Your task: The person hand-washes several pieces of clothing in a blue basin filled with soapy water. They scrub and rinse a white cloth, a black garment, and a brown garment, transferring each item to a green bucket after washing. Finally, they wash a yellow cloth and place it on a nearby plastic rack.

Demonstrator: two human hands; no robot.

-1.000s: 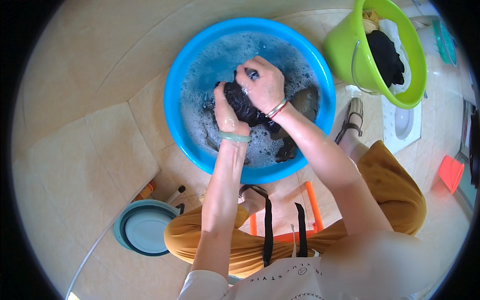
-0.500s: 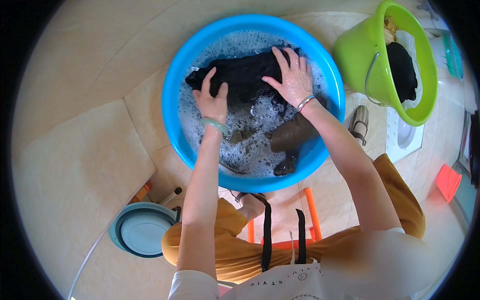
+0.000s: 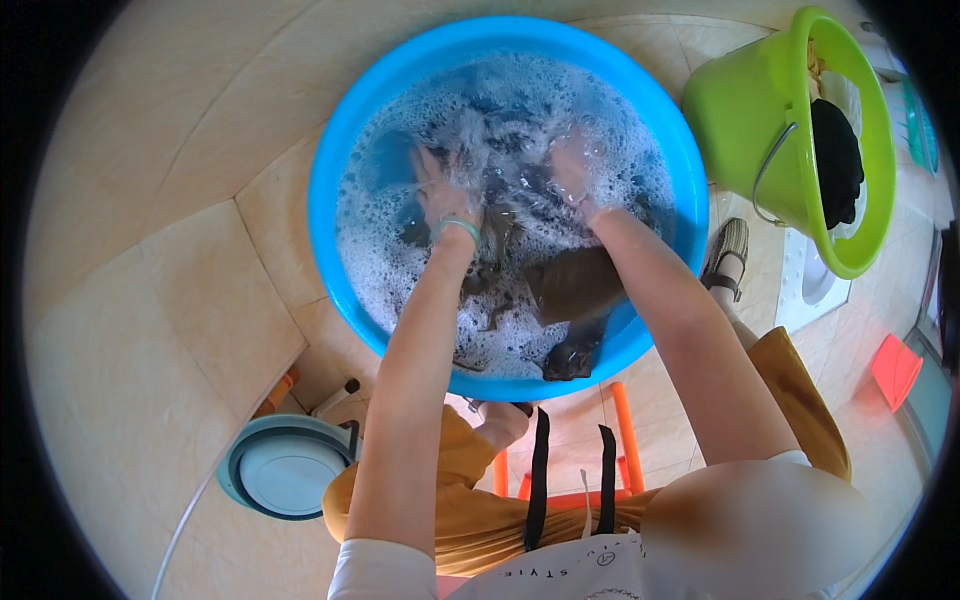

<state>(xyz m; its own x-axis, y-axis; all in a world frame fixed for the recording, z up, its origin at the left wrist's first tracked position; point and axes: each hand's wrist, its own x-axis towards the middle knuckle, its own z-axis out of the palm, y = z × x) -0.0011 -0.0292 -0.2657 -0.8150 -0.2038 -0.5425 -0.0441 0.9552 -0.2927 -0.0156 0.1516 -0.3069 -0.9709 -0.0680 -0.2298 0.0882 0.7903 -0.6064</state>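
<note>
A round blue basin (image 3: 345,130) full of soapy water stands on the tiled floor in front of me. Both hands are under the suds. My left hand (image 3: 440,190), with a pale green band at the wrist, presses down on dark cloth (image 3: 575,285) that lies mostly submerged. My right hand (image 3: 570,165) is sunk in foam to the wrist beside it. Foam hides the fingers of both hands, so their grip is not visible. More dark cloth (image 3: 570,355) shows near the basin's near wall.
A lime green bucket (image 3: 745,110) with dark and light laundry stands at the right. A small grey-blue bowl (image 3: 285,470) sits at the lower left on the floor. An orange stool (image 3: 620,425) is under me. A red object (image 3: 895,370) lies at the far right.
The dark cloth was bunched between both hands above the water, then spread flat; now it is pushed under the suds with both hands submerged.
</note>
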